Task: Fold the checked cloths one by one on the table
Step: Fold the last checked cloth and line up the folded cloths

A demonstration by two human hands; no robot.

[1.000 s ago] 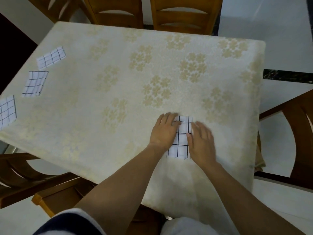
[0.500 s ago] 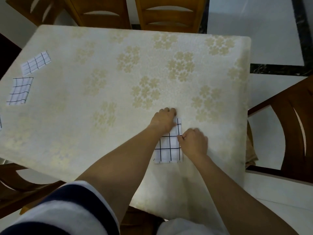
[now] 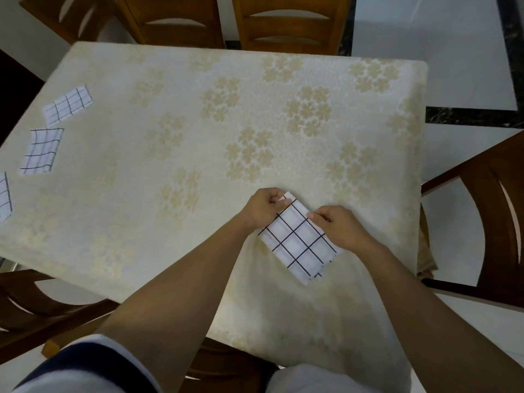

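The folded checked cloth [image 3: 297,239] is a white rectangle with dark lines. It is turned on a diagonal at the near right part of the tabletop [image 3: 198,137], close to the near edge where the cream cover with pale flowers starts to hang down. At its lowest corner several layers show, one a little behind the other. It is not possible to tell if the cloth lies flat or is raised a little from the cover.

The left hand [image 3: 262,208] is at the far corner of this cloth. Its grip is narrow: the curled fingers and the thumb pinch that corner. The right hand [image 3: 340,228] is at the upper right edge, and its grip is also narrow, the thumb and fingertips pinching the edge of the cloth. Both forearms reach in from the bottom, and a dark sleeve with a white band [image 3: 85,364] shows at the lower left.

Well apart from the hands, along the left side of the tabletop, three more checked cloths lie folded in a row: the far cloth [image 3: 68,107], the middle cloth [image 3: 42,151], and the near cloth [image 3: 4,195], which the picture border cuts.

Wooden chairs [image 3: 292,21] stand around the tabletop, at the far side, at the right and at the near left. The floor [image 3: 425,38] is pale with a dark stripe.
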